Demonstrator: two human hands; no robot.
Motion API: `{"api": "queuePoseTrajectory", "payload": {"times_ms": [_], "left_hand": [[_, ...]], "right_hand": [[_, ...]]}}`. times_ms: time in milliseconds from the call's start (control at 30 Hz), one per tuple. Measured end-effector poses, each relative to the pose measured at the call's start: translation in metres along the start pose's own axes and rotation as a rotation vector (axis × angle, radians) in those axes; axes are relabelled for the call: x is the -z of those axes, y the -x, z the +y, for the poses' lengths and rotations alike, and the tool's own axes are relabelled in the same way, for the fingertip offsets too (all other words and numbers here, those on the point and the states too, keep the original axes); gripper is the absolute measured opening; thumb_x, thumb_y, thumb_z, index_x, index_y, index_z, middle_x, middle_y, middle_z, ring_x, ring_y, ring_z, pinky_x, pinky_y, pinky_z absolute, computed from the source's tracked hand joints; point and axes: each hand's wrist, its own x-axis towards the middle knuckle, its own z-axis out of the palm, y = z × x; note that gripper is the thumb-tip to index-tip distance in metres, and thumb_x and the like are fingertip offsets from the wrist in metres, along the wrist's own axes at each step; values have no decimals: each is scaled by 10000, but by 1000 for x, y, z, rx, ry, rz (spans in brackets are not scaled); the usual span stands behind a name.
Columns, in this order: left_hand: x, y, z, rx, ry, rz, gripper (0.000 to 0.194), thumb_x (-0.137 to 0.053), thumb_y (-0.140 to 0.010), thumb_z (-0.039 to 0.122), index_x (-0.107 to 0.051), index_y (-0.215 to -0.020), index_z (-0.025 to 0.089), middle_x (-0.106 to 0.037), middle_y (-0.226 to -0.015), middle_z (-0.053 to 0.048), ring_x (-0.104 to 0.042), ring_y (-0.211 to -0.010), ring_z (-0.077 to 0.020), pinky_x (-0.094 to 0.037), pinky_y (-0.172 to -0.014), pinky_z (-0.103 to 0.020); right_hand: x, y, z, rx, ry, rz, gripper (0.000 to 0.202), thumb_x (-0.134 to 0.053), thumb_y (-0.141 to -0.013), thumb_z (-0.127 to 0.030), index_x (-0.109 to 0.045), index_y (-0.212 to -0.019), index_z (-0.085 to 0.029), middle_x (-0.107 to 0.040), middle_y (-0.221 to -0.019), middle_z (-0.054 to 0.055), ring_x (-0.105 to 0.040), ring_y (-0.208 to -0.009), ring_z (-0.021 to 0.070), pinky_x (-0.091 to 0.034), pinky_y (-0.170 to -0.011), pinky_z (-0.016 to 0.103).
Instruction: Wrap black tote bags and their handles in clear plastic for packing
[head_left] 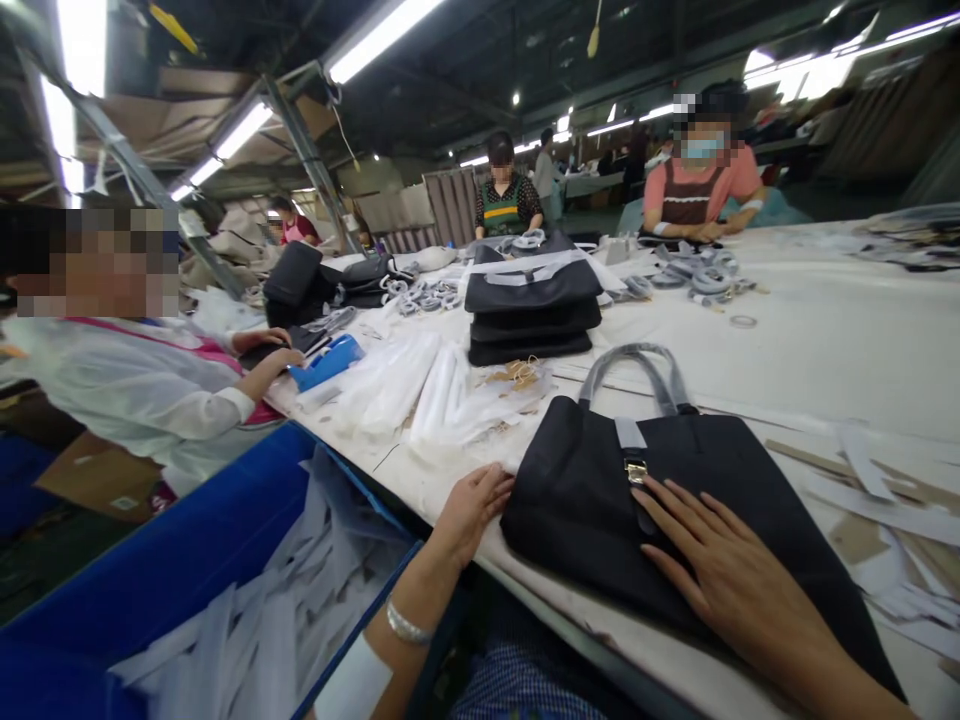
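A black handbag (570,500) lies on the table in front of me, its two wrapped handles (637,352) pointing away. On its front is a gold-coloured clasp (635,472) below a whitish strip of wrapping on the strap. My right hand (712,550) lies flat on the bag's front, fingers spread, with the fingertips just below the clasp. At the bag's left edge, my left hand (474,510) touches the side with its fingers stretched out; it does not appear to grip the bag.
Stacked black bags (532,320) stand beyond, beside clear plastic wrapping (390,385). A blue bin (225,520) of white strips sits at lower left. Paper strips (892,560) lie at right. A co-worker (150,380) works at left with a blue object (328,362); others sit across the table.
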Motion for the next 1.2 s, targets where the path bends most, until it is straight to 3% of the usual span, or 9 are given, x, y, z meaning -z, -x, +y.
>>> {"api": "queuePoseTrajectory", "payload": {"times_ms": [133,367,500,567,700,767,900,1033,1200], "left_hand": [[-9,-14,-3,24,87,94,347,-810,-740,422,-620,-888,172,-716,-908,-55,-689,-817,-119,-541,-741,-200],[-13,-20,-1,-5,-86,69,460,-898,-542,465,-645,-749,141,-652,-665,3,-586,-567,-82,-451,-533,-175],[-17,-17,1,-21,-163,55,387,-883,-587,415,-666,-713,120,-639,-605,12,-538,-509,-71,-373,-469,-162],[-17,-16,1,-31,-143,56,345,-874,-616,379,-657,-714,129,-643,-614,19,-554,-530,-77,-394,-489,-160],[-18,-18,2,-31,-9,60,237,-760,-782,354,-676,-894,163,-733,-918,-39,-687,-804,-124,-531,-732,-204],[-19,-20,4,-25,150,109,175,-663,-879,311,-678,-980,169,-728,-1052,-66,-700,-918,-137,-550,-817,-237],[-20,-23,13,-116,448,278,97,-619,-916,162,-679,-992,170,-731,-1069,-61,-710,-920,-126,-572,-839,-245],[-11,-21,21,-287,440,372,59,-661,-888,128,-685,-920,172,-736,-1012,-35,-708,-853,-94,-572,-787,-199],[-4,-12,34,-400,403,481,43,-677,-874,127,-691,-836,143,-740,-882,-40,-705,-767,-86,-564,-748,-181]], "right_hand": [[2,2,0,3,-4,2,636,-482,-955,-493,-351,-1518,-228,-417,-1532,72,-449,-1362,293,-359,-1115,503],[4,2,-4,-1,-26,-14,578,-473,-969,-456,-388,-1499,-240,-428,-1527,67,-432,-1373,281,-349,-1117,504],[3,1,-6,17,-42,-9,571,-484,-963,-451,-400,-1492,-254,-436,-1522,57,-425,-1378,291,-348,-1115,516],[1,1,-6,21,-40,-7,579,-485,-962,-455,-390,-1497,-255,-428,-1527,56,-431,-1374,287,-357,-1109,512],[0,2,-5,23,-38,-1,582,-490,-960,-462,-390,-1497,-261,-417,-1534,49,-436,-1371,279,-355,-1111,499],[0,2,-5,20,-38,8,575,-493,-960,-458,-399,-1491,-261,-414,-1536,45,-435,-1372,279,-350,-1114,496],[-2,3,-3,28,-39,40,582,-504,-954,-456,-397,-1492,-261,-424,-1530,43,-467,-1347,282,-359,-1103,482],[-4,3,-2,36,-49,68,592,-513,-948,-461,-396,-1493,-261,-442,-1518,49,-510,-1309,281,-363,-1095,472],[-5,3,-2,36,-71,81,598,-528,-942,-461,-403,-1490,-256,-457,-1509,44,-507,-1311,285,-347,-1109,470]]}}
